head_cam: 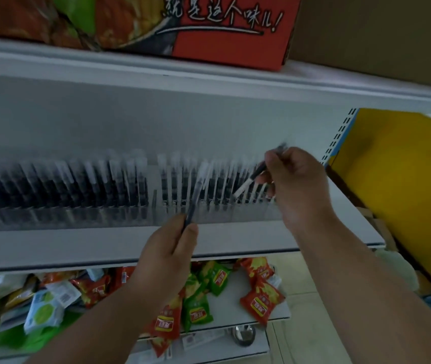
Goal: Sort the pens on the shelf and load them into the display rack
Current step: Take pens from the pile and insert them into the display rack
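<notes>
A long clear display rack (pixel 83 216) runs along the white shelf (pixel 51 248), filled with several upright pens with dark barrels and pale caps. My left hand (pixel 167 248) pinches the dark lower end of one pen (pixel 198 185), which leans up over the rack's middle. My right hand (pixel 295 179) grips another pen (pixel 251 179) at an angle, its pale end pointing down toward the slots at the rack's right end. The picture is blurred by motion.
A red printed carton (pixel 224 30) stands on the shelf above. Red and green snack packets (pixel 261 298) lie on the lower shelf. A yellow panel (pixel 398 179) and the blue slotted upright (pixel 340 137) bound the right side.
</notes>
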Motion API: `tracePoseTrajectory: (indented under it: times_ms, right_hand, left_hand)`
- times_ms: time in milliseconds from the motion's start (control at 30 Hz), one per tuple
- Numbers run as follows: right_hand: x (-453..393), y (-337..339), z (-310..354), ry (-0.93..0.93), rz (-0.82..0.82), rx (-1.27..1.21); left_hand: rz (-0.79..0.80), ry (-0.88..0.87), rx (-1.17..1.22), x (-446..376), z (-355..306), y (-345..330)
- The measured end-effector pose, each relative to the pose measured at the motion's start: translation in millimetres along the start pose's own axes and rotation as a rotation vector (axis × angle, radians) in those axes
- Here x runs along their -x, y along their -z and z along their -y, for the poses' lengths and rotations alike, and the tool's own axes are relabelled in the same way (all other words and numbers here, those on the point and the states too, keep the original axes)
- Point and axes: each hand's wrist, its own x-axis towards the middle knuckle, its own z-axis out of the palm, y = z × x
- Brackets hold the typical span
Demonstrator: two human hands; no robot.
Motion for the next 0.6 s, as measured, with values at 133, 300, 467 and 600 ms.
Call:
tracePoseTrajectory:
  times_ms: [133,300,467,600]
  right_hand:
    - [-15,8,-6,0.208,-0.095,0.357]
    - [-18,-4,-19,0.243,-0.013,0.496]
    - [-20,-12,-27,0.238,-0.002,0.532]
    - [-23,-15,-34,0.218,0.015,0.58]
  left_hand:
    - [0.01,0.046,0.035,3,5,-2]
    - [0.026,0.048,0.021,3,6,-5]
    - [0.019,0.07,0.021,0,10,-2]
    - [0.041,0.077,0.019,-1,11,1]
